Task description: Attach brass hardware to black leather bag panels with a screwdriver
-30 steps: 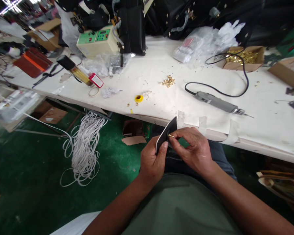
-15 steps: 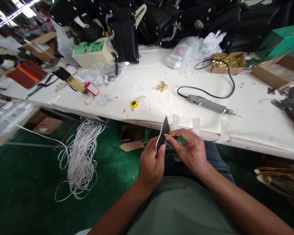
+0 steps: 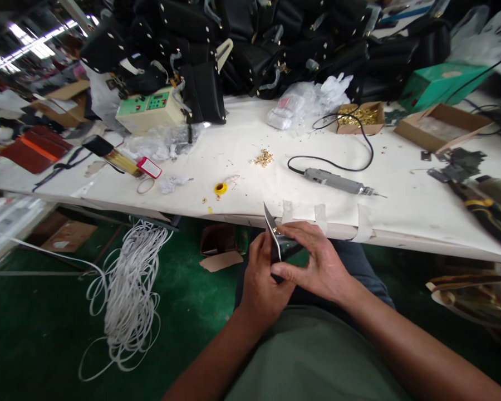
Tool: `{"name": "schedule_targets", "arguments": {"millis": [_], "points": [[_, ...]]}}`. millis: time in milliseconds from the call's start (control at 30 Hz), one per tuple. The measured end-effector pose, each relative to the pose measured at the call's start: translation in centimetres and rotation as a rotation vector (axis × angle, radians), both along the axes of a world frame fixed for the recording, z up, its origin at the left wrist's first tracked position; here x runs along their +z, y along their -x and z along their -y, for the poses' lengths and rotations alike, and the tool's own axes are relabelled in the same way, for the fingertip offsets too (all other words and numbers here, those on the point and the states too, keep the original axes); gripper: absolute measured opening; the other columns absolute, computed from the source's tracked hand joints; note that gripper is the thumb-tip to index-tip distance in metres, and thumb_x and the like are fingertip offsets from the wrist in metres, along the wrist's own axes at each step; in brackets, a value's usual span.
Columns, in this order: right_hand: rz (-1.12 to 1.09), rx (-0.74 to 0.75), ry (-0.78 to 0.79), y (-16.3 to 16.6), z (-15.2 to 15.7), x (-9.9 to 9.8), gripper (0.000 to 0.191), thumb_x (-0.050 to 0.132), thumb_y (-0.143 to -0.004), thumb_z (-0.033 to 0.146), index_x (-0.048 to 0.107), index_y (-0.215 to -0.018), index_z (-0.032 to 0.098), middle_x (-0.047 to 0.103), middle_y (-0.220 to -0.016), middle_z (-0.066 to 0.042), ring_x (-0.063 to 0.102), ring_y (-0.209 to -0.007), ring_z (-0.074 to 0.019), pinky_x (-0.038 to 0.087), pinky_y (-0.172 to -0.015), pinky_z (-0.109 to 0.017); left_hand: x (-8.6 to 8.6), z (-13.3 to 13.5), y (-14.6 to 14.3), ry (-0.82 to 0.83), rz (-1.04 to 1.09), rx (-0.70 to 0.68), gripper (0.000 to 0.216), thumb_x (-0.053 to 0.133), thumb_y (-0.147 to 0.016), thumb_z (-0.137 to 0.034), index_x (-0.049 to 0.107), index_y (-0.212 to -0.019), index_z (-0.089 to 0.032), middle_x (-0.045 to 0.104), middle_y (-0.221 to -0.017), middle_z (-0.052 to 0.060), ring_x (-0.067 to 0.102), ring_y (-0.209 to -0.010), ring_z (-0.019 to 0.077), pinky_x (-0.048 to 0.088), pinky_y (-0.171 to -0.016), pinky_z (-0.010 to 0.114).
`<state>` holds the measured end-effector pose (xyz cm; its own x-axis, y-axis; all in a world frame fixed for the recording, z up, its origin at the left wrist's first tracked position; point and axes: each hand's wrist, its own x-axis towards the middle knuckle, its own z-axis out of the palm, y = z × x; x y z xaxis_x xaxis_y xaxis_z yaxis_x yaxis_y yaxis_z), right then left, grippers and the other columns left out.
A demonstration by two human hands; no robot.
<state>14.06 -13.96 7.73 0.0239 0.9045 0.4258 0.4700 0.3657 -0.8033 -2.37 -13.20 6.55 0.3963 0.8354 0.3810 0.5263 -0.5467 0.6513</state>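
Over my lap, below the table edge, both hands meet on a small black leather piece (image 3: 272,233). My left hand (image 3: 262,281) grips it from the left, holding it edge-on. My right hand (image 3: 315,262) closes over its right side with fingers curled around it; a tiny gold fitting shows at the piece's top edge. On the white table (image 3: 401,195) lie a loose pile of gold fittings (image 3: 263,158) and a grey rotary tool (image 3: 336,181) with a black cord.
A box of gold hardware (image 3: 358,117), plastic bags (image 3: 304,103), a green-panelled control unit (image 3: 148,109) and stacked black bags (image 3: 250,39) fill the back of the table. A yellow tape roll (image 3: 220,189) lies near the front. White cord coil (image 3: 127,289) sits on the green floor.
The leather piece has turned edge-on and lower, and my right hand has closed over it, hiding most of the gold fitting. The view has tilted up, showing more of the table's back.
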Motion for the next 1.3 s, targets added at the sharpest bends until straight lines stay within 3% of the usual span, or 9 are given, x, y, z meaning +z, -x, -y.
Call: {"name": "schedule_targets", "arguments": {"millis": [100, 233, 333, 400, 533, 700, 867, 1067, 1300], "points": [[-0.01, -0.039, 0.054, 0.0, 0.3, 0.5, 0.058, 0.088, -0.072, 0.046, 0.07, -0.121, 0.02, 0.073, -0.119, -0.011, 0.065, -0.113, -0.0309, 0.046, -0.102, -0.046, -0.3, 0.3, -0.4, -0.046, -0.068, -0.022, 0.077, 0.076, -0.082, -0.025, 0.04, -0.15, -0.023, 0.05, -0.145, 0.016, 0.046, -0.141, 0.0319, 0.046, -0.116, 0.051], [-0.071, -0.126, 0.157, 0.0, 0.4, 1.2, 0.016, 0.07, -0.091, 0.035, 0.073, -0.097, 0.021, 0.075, -0.097, -0.004, 0.067, -0.095, -0.0234, 0.046, -0.092, -0.037, -0.7, 0.8, -0.9, -0.029, -0.088, 0.0, 0.093, 0.08, -0.08, -0.033, 0.03, -0.157, -0.021, 0.044, -0.145, 0.018, 0.05, -0.137, 0.0325, 0.051, -0.112, 0.048], [-0.156, -0.162, 0.318, -1.1, -0.1, 1.5, 0.031, 0.059, -0.096, 0.038, 0.062, -0.071, 0.019, 0.064, -0.07, 0.0, 0.059, -0.069, -0.0166, 0.044, -0.068, -0.029, -0.4, -0.2, -0.9, -0.03, -0.125, -0.059, 0.104, 0.083, -0.076, -0.053, 0.031, -0.159, -0.017, 0.044, -0.143, 0.02, 0.051, -0.133, 0.0347, 0.054, -0.107, 0.05], [-0.259, -0.168, 0.47, -2.4, -0.9, 1.4, 0.037, 0.059, -0.094, 0.042, 0.056, -0.066, 0.019, 0.059, -0.062, 0.002, 0.054, -0.06, -0.0142, 0.04, -0.057, -0.027, 0.0, -1.6, -0.9, -0.064, -0.154, -0.106, 0.088, 0.076, -0.083, -0.054, 0.041, -0.155, -0.017, 0.048, -0.14, 0.019, 0.052, -0.13, 0.0335, 0.052, -0.108, 0.052], [-0.471, -0.112, 0.764, -5.3, -2.7, 0.2, 0.031, 0.064, -0.09, 0.046, 0.066, -0.077, 0.018, 0.068, -0.068, 0.0, 0.061, -0.06, -0.0167, 0.044, -0.052, -0.025, -0.1, -5.6, -1.9, -0.169, -0.125, -0.105, 0.035, 0.065, -0.096, -0.032, 0.069, -0.129, -0.022, 0.056, -0.134, 0.014, 0.054, -0.126, 0.0285, 0.049, -0.109, 0.05], [-0.609, -0.104, 0.86, -6.8, -4.1, -2.4, 0.026, 0.068, -0.085, 0.044, 0.068, -0.082, 0.018, 0.07, -0.07, -0.002, 0.064, -0.059, -0.0185, 0.046, -0.048, -0.025, -2.4, -9.2, -4.2, -0.15, -0.002, -0.13, 0.015, 0.074, -0.09, -0.025, 0.078, -0.104, -0.025, 0.061, -0.136, 0.01, 0.058, -0.127, 0.0264, 0.052, -0.108, 0.046], [-0.537, -0.176, 0.884, -7.1, -4.9, -3.6, 0.026, 0.066, -0.085, 0.043, 0.066, -0.078, 0.018, 0.069, -0.067, -0.002, 0.062, -0.056, -0.0173, 0.042, -0.045, -0.023, -3.9, -11.3, -5.2, -0.045, -0.006, -0.2, 0.018, 0.079, -0.086, -0.024, 0.079, -0.104, -0.027, 0.067, -0.13, 0.008, 0.061, -0.122, 0.0252, 0.053, -0.106, 0.046], [-0.308, -0.248, 0.934, -6.8, -6.1, -2.4, 0.023, 0.06, -0.083, 0.035, 0.066, -0.073, 0.015, 0.067, -0.063, -0.003, 0.06, -0.054, -0.0153, 0.035, -0.045, -0.023, -4.3, -13.3, -5.4, 0.033, -0.113, -0.243, 0.02, 0.085, -0.079, -0.026, 0.08, -0.099, -0.028, 0.072, -0.122, 0.006, 0.063, -0.119, 0.0268, 0.05, -0.106, 0.049], [-0.06, -0.387, 0.94, -5.9, -7.0, -1.9, 0.024, 0.062, -0.081, 0.036, 0.063, -0.067, 0.017, 0.063, -0.058, -0.002, 0.059, -0.057, -0.0165, 0.037, -0.049, -0.025, -4.9, -14.1, -5.2, 0.025, -0.174, -0.279, 0.021, 0.085, -0.08, -0.029, 0.079, -0.1, -0.03, 0.073, -0.12, 0.003, 0.061, -0.118, 0.0267, 0.045, -0.104, 0.049]]}}
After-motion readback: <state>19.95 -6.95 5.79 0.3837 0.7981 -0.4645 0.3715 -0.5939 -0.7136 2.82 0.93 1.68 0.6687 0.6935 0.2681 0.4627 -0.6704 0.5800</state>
